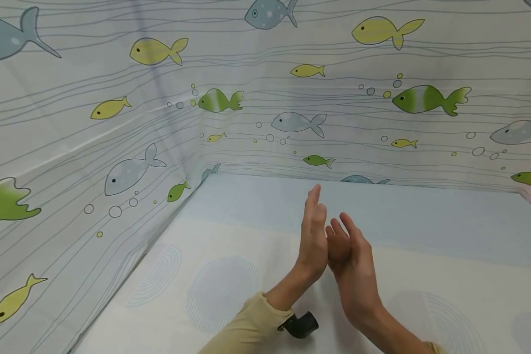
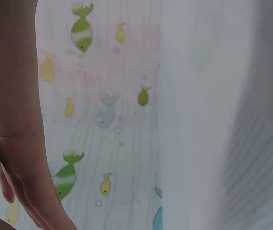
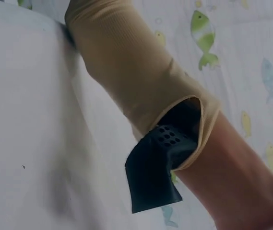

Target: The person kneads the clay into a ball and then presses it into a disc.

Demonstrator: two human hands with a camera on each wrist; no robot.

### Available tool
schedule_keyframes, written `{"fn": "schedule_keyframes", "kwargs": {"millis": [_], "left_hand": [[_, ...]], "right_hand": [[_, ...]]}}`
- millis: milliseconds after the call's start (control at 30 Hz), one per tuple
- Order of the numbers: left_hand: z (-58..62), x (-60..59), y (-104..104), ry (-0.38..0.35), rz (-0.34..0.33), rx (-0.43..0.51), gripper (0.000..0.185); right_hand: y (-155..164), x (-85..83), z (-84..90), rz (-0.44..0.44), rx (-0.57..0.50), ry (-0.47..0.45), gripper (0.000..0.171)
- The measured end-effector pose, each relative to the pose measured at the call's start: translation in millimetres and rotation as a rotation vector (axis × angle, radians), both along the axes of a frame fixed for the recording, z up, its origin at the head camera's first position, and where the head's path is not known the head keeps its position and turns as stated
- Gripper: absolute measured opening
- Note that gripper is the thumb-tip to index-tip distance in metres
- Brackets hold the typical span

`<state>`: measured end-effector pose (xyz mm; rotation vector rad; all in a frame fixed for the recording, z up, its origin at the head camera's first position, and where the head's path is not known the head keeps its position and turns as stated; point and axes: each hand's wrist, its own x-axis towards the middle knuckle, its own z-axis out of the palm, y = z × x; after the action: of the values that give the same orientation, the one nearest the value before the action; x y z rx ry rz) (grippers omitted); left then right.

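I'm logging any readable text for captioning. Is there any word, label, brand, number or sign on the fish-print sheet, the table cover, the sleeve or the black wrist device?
None can be read.
Fish-print sheet: only drawn fish, bubbles and wavy lines.
Table cover: only pale circle patterns.
Sleeve: plain tan cloth, no mark.
Black device: small holes, no lettering visible.
Left hand and right hand: nothing held, nothing written.

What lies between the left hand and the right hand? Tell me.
Nothing: in the head view the left hand and right hand stand edge-up, palms facing, fingers straight, seemingly touching near the palms.
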<state>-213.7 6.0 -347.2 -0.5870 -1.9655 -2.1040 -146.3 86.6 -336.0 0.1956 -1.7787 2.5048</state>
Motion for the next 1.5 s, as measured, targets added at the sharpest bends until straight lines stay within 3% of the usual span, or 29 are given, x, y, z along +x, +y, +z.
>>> {"fn": "schedule_keyframes", "kwargs": {"millis": [167, 467, 700, 867, 1267, 1500], "left_hand": [[-4.3, 5.0, 5, -0.004, -0.035, -0.026, 0.064], [-15.1, 25.9, 21, -0.022, -0.124, -0.138, 0.062], [-14.2, 32.5, 23, -0.015, -0.147, -0.187, 0.06], [-10.3, 37.7, 25, 0.029, -0.174, -0.193, 0.061], [2.9, 41.9, 23, 0.026, -0.16, -0.173, 0.063], [4.8, 35.0, 19, 0.013, -0.129, -0.117, 0.064]], "right_hand": [[4, -3.9, 5.0, -0.002, -0.038, -0.024, 0.067], [19, -18.5, 1.4, -0.045, -0.081, -0.059, 0.066], [29, -28.0, 4.7, -0.065, -0.165, -0.049, 0.068], [37, -32.8, 6.1, -0.081, -0.178, -0.074, 0.067], [38, -35.5, -0.4, -0.101, -0.188, -0.07, 0.065], [22, -23.6, -6.7, -0.064, -0.103, -0.015, 0.064]]}}
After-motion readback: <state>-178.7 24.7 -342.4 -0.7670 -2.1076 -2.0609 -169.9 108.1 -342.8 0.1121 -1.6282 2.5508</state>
